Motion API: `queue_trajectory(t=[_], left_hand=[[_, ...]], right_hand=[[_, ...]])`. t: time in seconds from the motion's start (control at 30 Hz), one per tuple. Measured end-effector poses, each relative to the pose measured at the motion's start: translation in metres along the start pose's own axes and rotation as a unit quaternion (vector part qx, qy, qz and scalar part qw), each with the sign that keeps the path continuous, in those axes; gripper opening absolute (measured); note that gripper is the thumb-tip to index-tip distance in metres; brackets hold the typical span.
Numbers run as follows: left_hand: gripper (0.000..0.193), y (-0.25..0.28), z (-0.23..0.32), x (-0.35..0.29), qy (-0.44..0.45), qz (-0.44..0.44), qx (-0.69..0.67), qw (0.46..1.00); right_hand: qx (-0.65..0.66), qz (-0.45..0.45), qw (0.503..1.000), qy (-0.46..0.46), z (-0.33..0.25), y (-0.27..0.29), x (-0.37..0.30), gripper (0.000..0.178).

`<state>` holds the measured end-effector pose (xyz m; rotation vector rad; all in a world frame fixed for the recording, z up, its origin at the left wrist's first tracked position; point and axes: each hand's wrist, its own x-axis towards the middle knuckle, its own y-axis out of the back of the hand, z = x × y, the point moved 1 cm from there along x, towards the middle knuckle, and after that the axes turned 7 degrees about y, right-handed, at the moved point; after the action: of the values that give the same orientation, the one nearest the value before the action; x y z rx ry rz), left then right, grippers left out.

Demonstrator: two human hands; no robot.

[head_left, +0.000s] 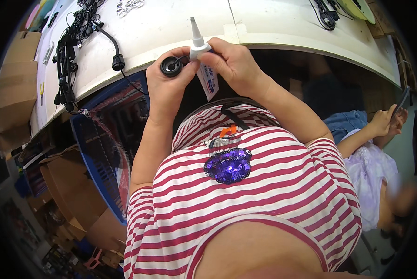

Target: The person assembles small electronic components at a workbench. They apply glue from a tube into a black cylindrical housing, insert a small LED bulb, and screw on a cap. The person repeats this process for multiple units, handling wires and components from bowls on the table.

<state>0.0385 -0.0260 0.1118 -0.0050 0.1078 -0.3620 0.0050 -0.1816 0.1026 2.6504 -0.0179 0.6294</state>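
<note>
My left hand (164, 93) is closed around a round black cable connector (171, 67), its open end facing up. A short black wire shows between that part and my fingers. In my right hand (241, 67) is a white glue tube (208, 83) with a long tapered nozzle (196, 32) pointing up and away from me. The fingertips of both hands meet at the collar below the nozzle. Part of the tube is hidden behind my right fingers. Both hands are held just off the near edge of the white table (164, 23).
Bundled black cables (69, 60) lie on the table's left, with one connector (118, 62) hanging toward the edge. A coiled cable (328, 18) lies far right. A blue crate (90, 158) and cardboard boxes (16, 83) stand left. Another person (371, 162) sits right, holding a phone (402, 100).
</note>
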Motion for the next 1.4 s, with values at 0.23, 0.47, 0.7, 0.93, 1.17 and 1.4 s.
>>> queue_trajectory(t=[0.23, 0.47, 0.7, 0.93, 1.17, 1.4], left_hand=[[0.028, 0.004, -0.006, 0.005, 0.052, -0.038, -0.042, 0.997], [0.024, 0.001, -0.007, 0.002, 0.050, -0.056, -0.026, 0.997], [0.022, 0.002, -0.010, 0.002, 0.059, -0.056, -0.040, 0.996], [0.020, 0.004, -0.013, 0.006, 0.068, -0.060, -0.068, 0.994], [0.043, 0.003, -0.005, 0.012, -0.041, -0.037, 0.022, 0.998], [0.039, 0.021, -0.014, 0.010, -0.136, -0.060, -0.056, 0.987]], right_hand=[[-0.044, -0.002, 0.999, 0.021, 0.006, 0.000, -0.001, 0.029], [-0.083, 0.036, 0.994, 0.057, 0.007, -0.004, -0.004, 0.031], [-0.055, 0.029, 0.996, 0.065, 0.012, -0.006, -0.003, 0.028], [-0.033, 0.026, 0.998, 0.051, 0.013, -0.007, 0.000, 0.028], [0.164, -0.012, 0.985, -0.052, 0.015, 0.015, 0.008, 0.023], [0.534, -0.094, 0.823, -0.168, 0.006, 0.051, 0.008, 0.030]])
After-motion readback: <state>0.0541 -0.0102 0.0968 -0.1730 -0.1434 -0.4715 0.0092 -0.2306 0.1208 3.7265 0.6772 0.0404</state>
